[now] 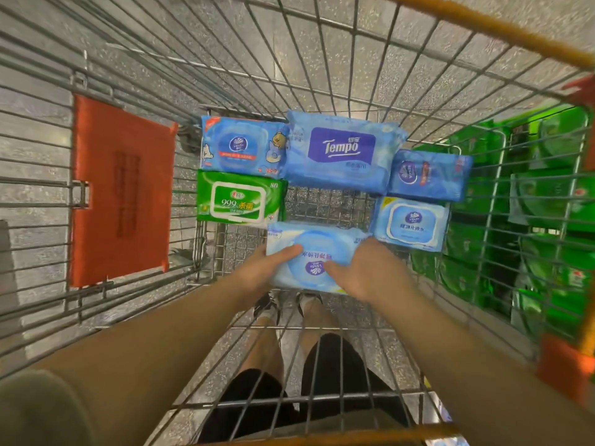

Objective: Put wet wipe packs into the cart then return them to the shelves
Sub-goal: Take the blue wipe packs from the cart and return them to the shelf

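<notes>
My left-hand fingers [285, 252] lay curled over the near-left edge of a pale blue Vinda wipe pack [317, 254], and my right hand [360, 272] clasped its near-right edge, so both hands grasped the same pack; my left hand [257, 272] took the opposite end, which kept the soft pack level. The pack sat low over the wire floor of the cart [322, 204], label turned toward me upside down, in the near gap of a ring of packs. Around it lay a green 999 pack [240, 201], a bear-printed Vinda pack [243, 146], a Tempo pack [343, 152], a dark blue Vinda pack [429, 175] and a white-lidded Vinda pack [410, 225]. I judged the flat, single-layer layout kept each label readable for shelving. Green stock [521, 201] showed through the right cart wall.
</notes>
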Motion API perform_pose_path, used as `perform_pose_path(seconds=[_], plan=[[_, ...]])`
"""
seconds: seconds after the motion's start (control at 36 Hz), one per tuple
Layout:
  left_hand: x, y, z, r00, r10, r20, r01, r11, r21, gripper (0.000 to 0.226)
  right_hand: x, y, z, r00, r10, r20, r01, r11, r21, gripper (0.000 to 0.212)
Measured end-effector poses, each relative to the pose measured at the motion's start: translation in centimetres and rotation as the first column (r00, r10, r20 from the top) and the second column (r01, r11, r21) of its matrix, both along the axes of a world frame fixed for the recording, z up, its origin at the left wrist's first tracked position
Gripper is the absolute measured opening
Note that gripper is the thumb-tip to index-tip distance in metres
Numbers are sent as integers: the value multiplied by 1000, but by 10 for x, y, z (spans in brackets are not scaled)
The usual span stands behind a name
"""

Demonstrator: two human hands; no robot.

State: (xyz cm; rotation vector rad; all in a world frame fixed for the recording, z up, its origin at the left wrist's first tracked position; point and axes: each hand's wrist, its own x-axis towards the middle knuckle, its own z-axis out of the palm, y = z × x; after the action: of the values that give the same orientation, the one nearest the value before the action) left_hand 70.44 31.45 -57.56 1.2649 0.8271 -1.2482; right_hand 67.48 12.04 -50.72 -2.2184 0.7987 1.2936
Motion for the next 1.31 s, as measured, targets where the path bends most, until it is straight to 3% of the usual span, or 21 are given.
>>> perform_pose_path(seconds=[0.08, 0.19, 0.28, 0.33, 0.36, 0.44, 0.53, 0.64, 0.72, 0.86, 0.97, 1.06, 1.11, 1.22, 1.31], plan=[[-9, -2, 0, 986, 164, -8, -163, 981, 102, 86, 4, -4, 19, 931, 353, 97, -327, 921, -211, 67], [-26, -17, 4, 926, 378, 1, -364, 891, 270, 111, 21, -9, 22, 844, 494, 208, -424, 853, -304, 65], [-37, -35, 6, 798, 601, -49, -570, 778, 263, 117, 38, -14, 10, 794, 518, 318, -476, 855, -205, 66], [-39, -47, 11, 764, 639, -84, -612, 761, 217, 87, 50, -14, -1, 772, 534, 345, -546, 835, -71, 70], [-42, -53, 10, 764, 638, -101, -616, 766, 183, 82, 56, -13, -6, 782, 527, 332, -561, 828, 8, 73], [-47, -73, 15, 726, 677, -119, -678, 734, 45, 85, 70, -8, -21, 816, 540, 207, -575, 795, 193, 86], [-47, -85, 16, 655, 738, -162, -752, 658, -43, 78, 80, -8, -32, 769, 638, 42, -625, 735, 262, 86], [-46, -76, -1, 685, 693, -225, -721, 688, -80, 87, 87, -7, -47, 802, 594, -61, -532, 757, 379, 66], [-50, -70, -10, 678, 704, -213, -730, 679, -80, 86, 79, -5, -67, 904, 419, -89, -323, 803, 501, 64], [-47, -73, -12, 621, 759, -197, -779, 625, -47, 80, 70, -11, -86, 958, 233, -166, -99, 814, 573, 82], [-41, -75, -7, 620, 760, -195, -778, 628, -24, 78, 69, -14, -82, 973, 167, -158, -37, 793, 609, 37], [-37, -71, -2, 640, 742, -202, -762, 647, -36, 80, 64, -12, -77, 973, 97, -210, 63, 762, 645, 23], [-33, -67, 1, 656, 725, -207, -744, 668, -20, 82, 63, -8, -74, 970, 86, -226, 84, 757, 648, 30], [-26, -60, 11, 675, 708, -208, -727, 686, -27, 81, 58, -6, -69, 952, 25, -306, 200, 706, 679, 84], [-18, -54, 36, 714, 682, -156, -694, 719, -33, 73, 53, -4, -47, 945, -106, -310, 301, 655, 693, 76]])
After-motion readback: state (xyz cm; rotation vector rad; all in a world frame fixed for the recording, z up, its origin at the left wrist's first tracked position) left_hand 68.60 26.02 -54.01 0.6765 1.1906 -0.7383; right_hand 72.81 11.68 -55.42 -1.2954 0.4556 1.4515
